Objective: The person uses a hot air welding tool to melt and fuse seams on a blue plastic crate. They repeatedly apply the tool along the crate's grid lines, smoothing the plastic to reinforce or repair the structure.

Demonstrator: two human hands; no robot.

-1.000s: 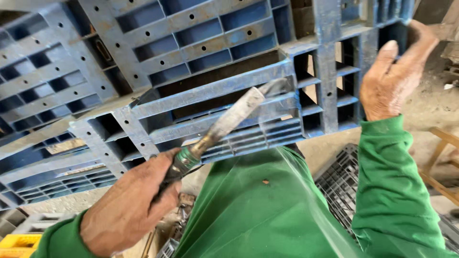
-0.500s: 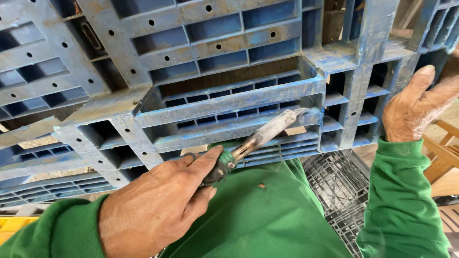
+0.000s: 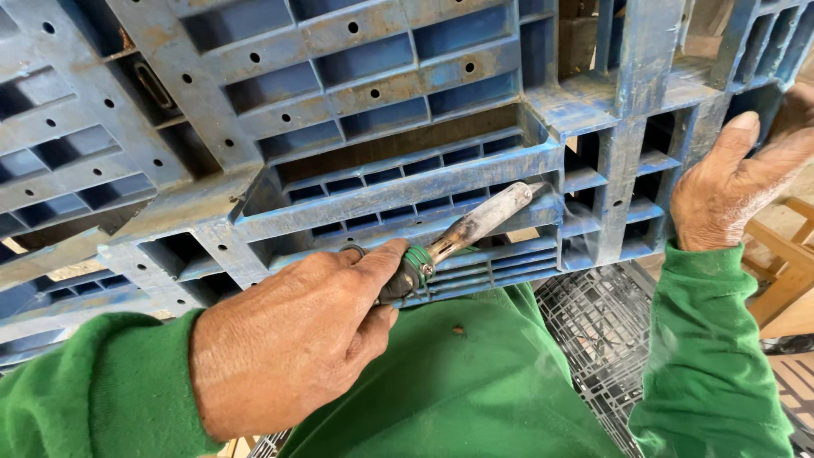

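My left hand [image 3: 288, 339] is near me, and my fingers are wrapped tight around the dark handle of a metal tool [image 3: 462, 233]. The tool has green wire around it where the handle ends. Its pale tip touches a rib of the big blue plastic pallet [image 3: 381, 161], which stands up just past my green shirt [image 3: 475, 390].

Over on the right, my right hand [image 3: 733, 191] holds the edge of the pallet, thumb in front and fingers curled behind it.

I think the tip could slip off the smooth rib if I push too hard or at a slant. Then it might jab toward my right hand or crack the thin plastic. The pallet could also tip toward me if my right hand lets go.

A black grid crate [image 3: 602, 331] lies low on the right, and a wooden frame [image 3: 784, 263] stands farther right.
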